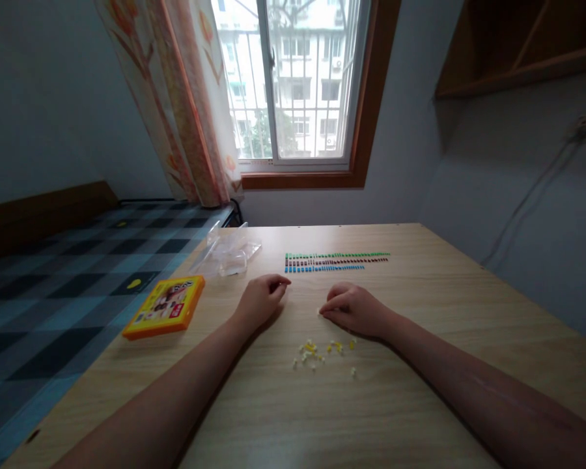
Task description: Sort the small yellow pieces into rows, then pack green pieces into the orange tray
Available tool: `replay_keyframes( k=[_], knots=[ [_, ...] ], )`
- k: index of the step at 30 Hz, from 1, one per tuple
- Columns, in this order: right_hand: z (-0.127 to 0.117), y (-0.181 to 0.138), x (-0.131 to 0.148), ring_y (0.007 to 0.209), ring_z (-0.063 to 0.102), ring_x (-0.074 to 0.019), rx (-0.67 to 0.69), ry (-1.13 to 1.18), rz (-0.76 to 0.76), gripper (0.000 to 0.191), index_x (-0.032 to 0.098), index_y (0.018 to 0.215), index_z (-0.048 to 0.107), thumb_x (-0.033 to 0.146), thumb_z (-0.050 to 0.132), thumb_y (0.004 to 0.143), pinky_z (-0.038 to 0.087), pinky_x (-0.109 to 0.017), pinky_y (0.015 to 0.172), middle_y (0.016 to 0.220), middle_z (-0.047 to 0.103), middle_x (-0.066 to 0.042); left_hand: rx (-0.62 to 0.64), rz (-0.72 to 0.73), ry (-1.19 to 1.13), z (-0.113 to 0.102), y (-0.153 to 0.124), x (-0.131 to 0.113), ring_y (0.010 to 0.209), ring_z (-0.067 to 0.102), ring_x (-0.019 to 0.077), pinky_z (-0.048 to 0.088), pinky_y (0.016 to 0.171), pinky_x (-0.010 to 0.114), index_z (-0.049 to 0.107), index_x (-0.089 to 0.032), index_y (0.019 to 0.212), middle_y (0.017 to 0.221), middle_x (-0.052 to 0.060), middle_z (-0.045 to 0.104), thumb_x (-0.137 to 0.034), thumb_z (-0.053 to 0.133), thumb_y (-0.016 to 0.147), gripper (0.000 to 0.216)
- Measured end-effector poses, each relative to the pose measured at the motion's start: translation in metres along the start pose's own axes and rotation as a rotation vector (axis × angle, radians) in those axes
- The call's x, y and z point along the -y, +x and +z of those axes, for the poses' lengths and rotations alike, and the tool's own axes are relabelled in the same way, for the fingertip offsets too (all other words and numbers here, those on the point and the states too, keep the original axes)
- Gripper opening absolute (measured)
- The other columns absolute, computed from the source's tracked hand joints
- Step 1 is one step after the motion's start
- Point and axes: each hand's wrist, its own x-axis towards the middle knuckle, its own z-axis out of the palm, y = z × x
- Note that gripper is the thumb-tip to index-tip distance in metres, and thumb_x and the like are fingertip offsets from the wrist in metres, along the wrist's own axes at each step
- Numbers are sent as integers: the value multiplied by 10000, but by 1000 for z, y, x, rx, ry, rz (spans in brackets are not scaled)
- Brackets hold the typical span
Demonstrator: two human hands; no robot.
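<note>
Both of my forearms rest on a light wooden table (420,391). My left hand (261,301) lies with its fingers curled, the fingertips pinched together near the table's middle. My right hand (354,308) is closed in a pinch on a tiny pale piece (319,311) at its fingertips. A loose scatter of small yellow and white pieces (317,352) lies just below and between my hands. Farther back, three neat rows of small pieces (334,262) run side by side: green, dark brown and blue.
A flat orange and yellow box (166,306) sits near the table's left edge. An open clear plastic case (227,254) lies behind it. A bed with a checked blue cover (53,293) stands to the left. A window with a curtain (185,104) is ahead.
</note>
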Motion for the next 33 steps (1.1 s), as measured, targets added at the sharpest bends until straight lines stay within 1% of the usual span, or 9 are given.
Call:
replay_keyframes(
  k=[6, 10, 13, 16, 19, 21, 25, 30, 33],
  knots=[
    [2, 0, -1, 818, 637, -189, -34, -48, 9, 172, 228, 921, 818, 257, 649, 925, 480, -314, 760, 862, 713, -73, -85, -102, -37, -3, 3, 7, 583, 567, 148, 401, 592, 258, 793, -168, 927, 652, 7, 690, -284, 545, 842, 287],
    [0, -2, 3, 802, 635, -180, -34, 2, -14, 176, 226, 976, 814, 226, 653, 905, 483, -298, 735, 878, 710, -75, -146, -151, -22, -8, 5, 10, 599, 573, 159, 414, 621, 268, 795, -167, 946, 641, 9, 679, -296, 534, 841, 309],
    [-1, -3, 4, 818, 631, -183, -20, 2, -27, 180, 237, 989, 814, 242, 653, 909, 487, -305, 752, 895, 708, -77, -167, -202, 10, -11, 7, 12, 641, 599, 167, 443, 671, 275, 793, -173, 969, 695, 18, 705, -276, 526, 848, 311],
    [2, -1, 3, 853, 627, -192, -14, -41, -32, 187, 247, 999, 814, 262, 644, 922, 488, -318, 781, 925, 700, -82, -124, -209, 93, -9, 8, 12, 714, 634, 175, 463, 720, 280, 794, -193, 998, 811, 36, 740, -247, 524, 858, 309],
    [7, 5, 0, 861, 629, -191, -33, -75, -7, 209, 243, 1007, 814, 280, 618, 944, 487, -320, 795, 942, 700, -88, -76, -156, 211, -5, 7, 8, 825, 662, 180, 476, 792, 283, 790, -228, 1058, 999, 47, 747, -224, 514, 876, 331],
    [11, 12, -3, 850, 630, -187, -58, -104, 28, 223, 247, 1003, 816, 296, 603, 957, 481, -312, 783, 925, 703, -82, -39, -154, 288, -2, 6, 4, 863, 672, 186, 484, 790, 283, 774, -249, 1129, 1078, 45, 732, -216, 507, 885, 363],
    [21, 37, -15, 809, 624, -170, -67, -173, 111, 227, 275, 1009, 815, 324, 598, 965, 453, -283, 717, 895, 703, -56, 41, -158, 424, 1, 3, -3, 893, 684, 208, 488, 736, 288, 743, -290, 1212, 1088, 45, 716, -257, 497, 918, 385],
    [36, 75, -27, 832, 617, -170, -53, -240, 194, 223, 309, 1027, 812, 355, 604, 959, 439, -269, 702, 934, 696, -47, 69, -148, 484, 0, 3, -4, 873, 684, 202, 477, 704, 281, 724, -323, 1244, 1070, 48, 701, -302, 474, 955, 383],
    [41, 88, -29, 849, 618, -174, -44, -256, 213, 226, 318, 1039, 810, 358, 603, 959, 439, -268, 702, 934, 695, -45, 88, -159, 492, 0, 3, -4, 861, 679, 192, 468, 697, 274, 709, -346, 1264, 1056, 45, 691, -302, 482, 958, 383]
  ],
)
